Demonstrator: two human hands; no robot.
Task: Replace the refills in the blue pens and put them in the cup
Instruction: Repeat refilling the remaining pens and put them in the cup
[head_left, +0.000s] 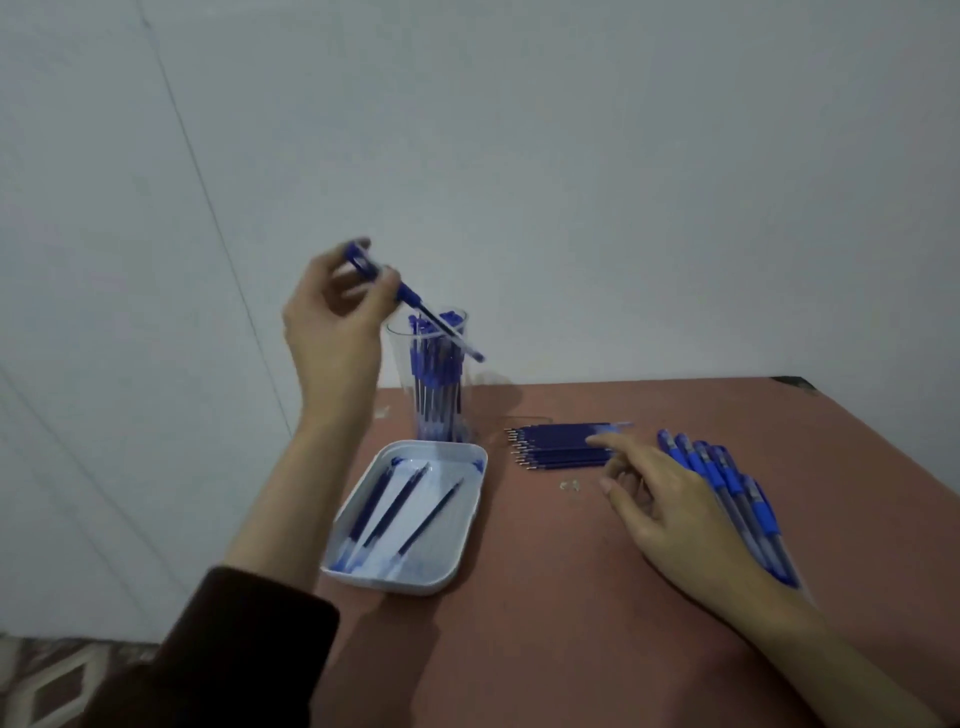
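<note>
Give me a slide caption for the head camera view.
Left hand holds a blue pen over the clear cup; right hand touches the row of refills.

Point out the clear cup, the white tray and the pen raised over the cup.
clear cup (398, 366): head view, bare left wall below the rim.
white tray (395, 583): head view, near outer wall.
raised pen (410, 295): head view, blue grip section.
</note>
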